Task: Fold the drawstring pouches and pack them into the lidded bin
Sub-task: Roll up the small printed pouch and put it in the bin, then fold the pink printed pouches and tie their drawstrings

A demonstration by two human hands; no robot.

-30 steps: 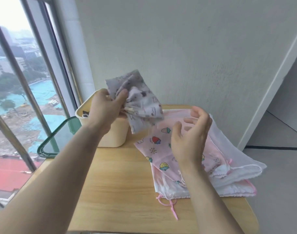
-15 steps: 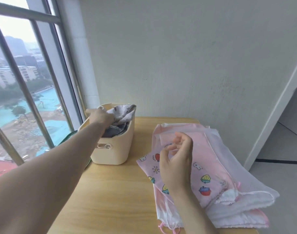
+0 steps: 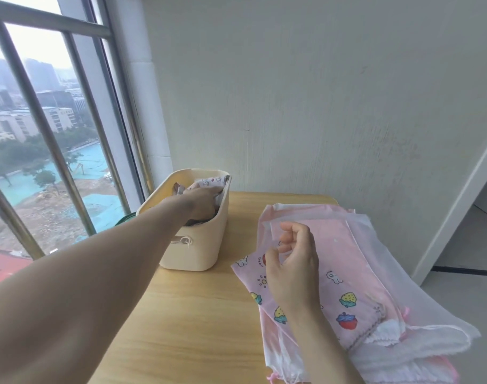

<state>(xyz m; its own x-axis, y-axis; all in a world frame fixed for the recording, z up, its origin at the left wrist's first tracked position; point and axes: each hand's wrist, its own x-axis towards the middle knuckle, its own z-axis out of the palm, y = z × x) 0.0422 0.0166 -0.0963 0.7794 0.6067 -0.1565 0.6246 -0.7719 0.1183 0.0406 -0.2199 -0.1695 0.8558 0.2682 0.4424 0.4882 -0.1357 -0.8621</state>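
Observation:
A cream bin (image 3: 198,253) stands open at the table's back left. Inside it lies a folded grey printed pouch (image 3: 211,182), its top edge near the rim. My left hand (image 3: 202,202) reaches into the bin and presses on that pouch; its lower fingers are hidden behind the bin wall. To the right lies a stack of pouches, topped by a pink pouch (image 3: 347,275) with fruit and bunny prints. My right hand (image 3: 292,261) hovers over this pouch's left part, fingers loosely curled, holding nothing.
A sheer white pouch (image 3: 397,273) and pink drawstrings (image 3: 272,379) show in the stack. The green lid (image 3: 125,218) peeks out behind the bin by the barred window. The wooden table (image 3: 198,322) ends at a wall; a doorway is at right.
My left hand carried the grey pouch from the air into the bin and pushed it deeper. My right hand stayed above the pink pouch. The view tilted upward.

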